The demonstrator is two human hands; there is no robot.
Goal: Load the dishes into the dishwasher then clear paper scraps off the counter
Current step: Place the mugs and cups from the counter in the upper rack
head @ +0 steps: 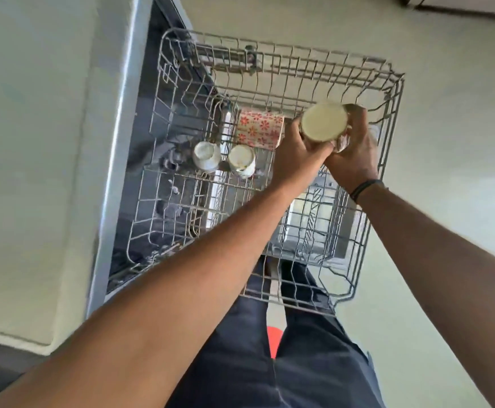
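Rack: grey wire upper rack (387, 119), pulled out from the dishwasher (140, 142).
Cups: three in the rack; two round white ones (206, 156) upside down, one floral-patterned cup (259, 129) on its side.
Held cup: pale, round base up (324, 122), over the rack's far right.
Hands: left hand (299, 151) and right hand (355, 151) both curl round it.
Bench: pale bench (34, 142) at left.

Pale floor (446, 172), perhaps white countertop (34, 142)
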